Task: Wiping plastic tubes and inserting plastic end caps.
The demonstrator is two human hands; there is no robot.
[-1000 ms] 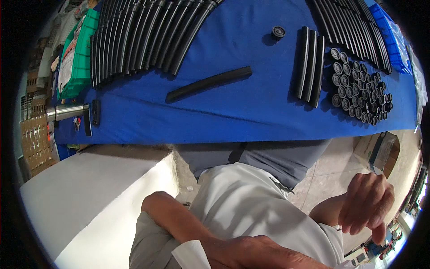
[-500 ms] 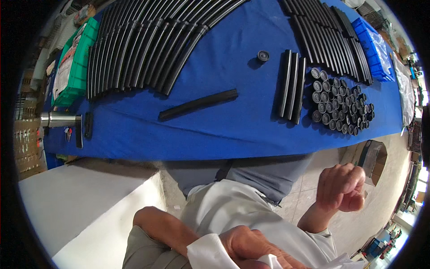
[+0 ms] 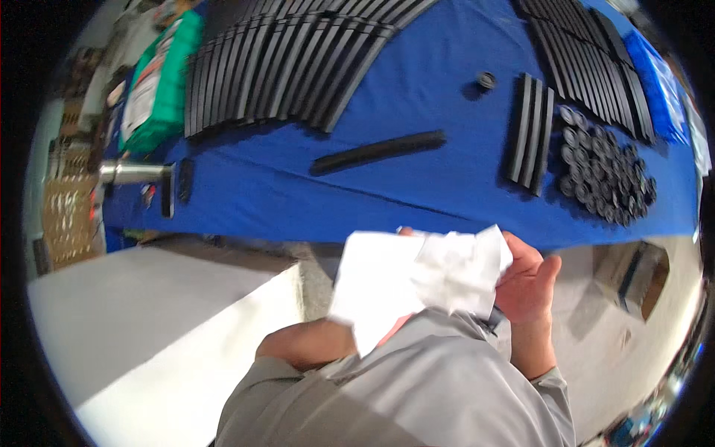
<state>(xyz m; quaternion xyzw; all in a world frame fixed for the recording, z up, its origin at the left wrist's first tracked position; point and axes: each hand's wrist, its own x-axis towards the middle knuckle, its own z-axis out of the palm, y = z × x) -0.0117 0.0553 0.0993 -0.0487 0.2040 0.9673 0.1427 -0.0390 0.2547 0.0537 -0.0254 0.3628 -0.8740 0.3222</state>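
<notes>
A crumpled white paper tissue [image 3: 417, 272] is spread in front of my body, just below the table's near edge. My right hand [image 3: 527, 283] pinches its right side, fingers behind the paper and thumb sticking out to the right. Behind the tissue, my left hand [image 3: 395, 328] is mostly hidden; its forearm comes in from the lower left and the paper lies over it. On the table beyond, a single black tube [image 3: 378, 152] lies slantwise, apart from both hands.
A blue cloth [image 3: 253, 160] covers the table. Rows of black tubes [image 3: 290, 71] lie at the back left. Three tubes [image 3: 531, 134] and many round black caps [image 3: 603, 171] lie on the right. A green crate [image 3: 160, 93], a steel flask [image 3: 134, 173] and a blue crate [image 3: 655, 82] flank them.
Both hands have come up and forward from my chest toward the table edge. The tissue has opened out, and my right hand has taken hold of it. The view has shifted.
</notes>
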